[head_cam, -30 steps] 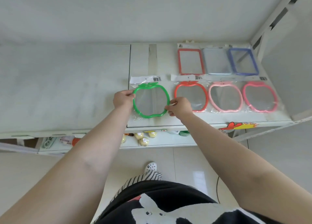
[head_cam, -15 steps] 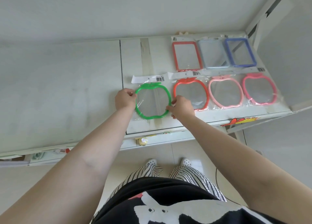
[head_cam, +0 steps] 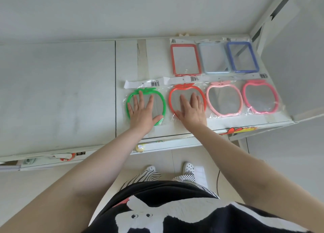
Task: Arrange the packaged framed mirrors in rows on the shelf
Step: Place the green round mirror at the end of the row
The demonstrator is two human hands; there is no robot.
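Observation:
On the white shelf (head_cam: 57, 95) a front row of apple-shaped packaged mirrors lies flat: green (head_cam: 162, 102), red (head_cam: 172, 95), pale pink (head_cam: 224, 100) and bright pink (head_cam: 260, 96). Behind them lie rectangular mirrors: red (head_cam: 185, 59), light blue (head_cam: 214, 58) and dark blue (head_cam: 242, 57). My left hand (head_cam: 142, 110) rests flat with fingers spread on the green mirror. My right hand (head_cam: 192, 109) rests flat with fingers spread on the red apple mirror. Neither hand grips anything.
A white upright post (head_cam: 273, 9) and side panel (head_cam: 296, 71) bound the shelf on the right. A lower shelf (head_cam: 108, 153) below the front edge holds small items. My feet (head_cam: 188, 167) stand on the tiled floor close to the shelf.
Both hands let go of the green mirror's rim. The left hand now lies flat on the green mirror and the right hand has moved onto the red apple mirror.

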